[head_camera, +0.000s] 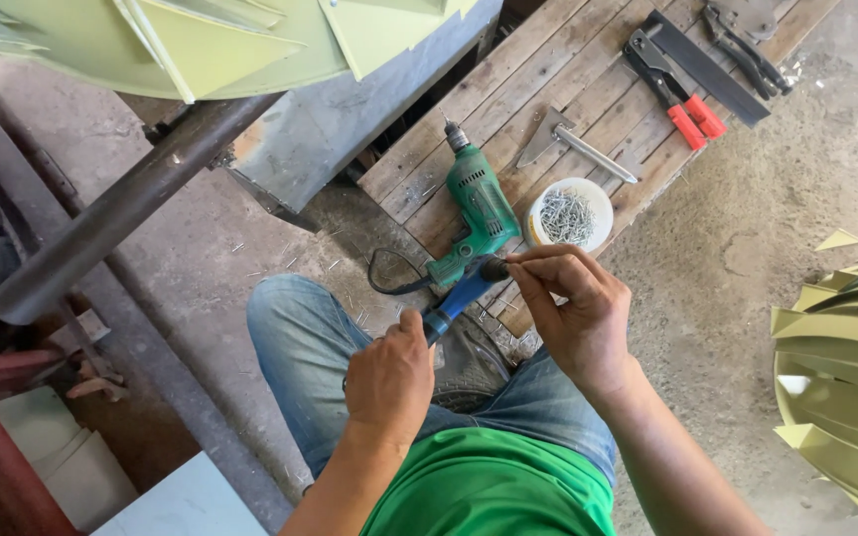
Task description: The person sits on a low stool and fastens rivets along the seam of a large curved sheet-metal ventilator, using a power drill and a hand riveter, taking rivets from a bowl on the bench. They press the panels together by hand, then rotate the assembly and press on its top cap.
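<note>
We hold a blue-handled tool (457, 298) between our hands: the left hand (389, 380) is closed round its handle, and the right hand (578, 313) pinches at its dark tip. Just beyond the hands, on the wooden bench (508, 89), lie a green drill (474, 213) and a round white tub of nails (568, 215).

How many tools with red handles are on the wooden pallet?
1: a hand riveter with red handles lies near the far end of the pallet, beside a dark saw blade. Others may be out of view.
</note>
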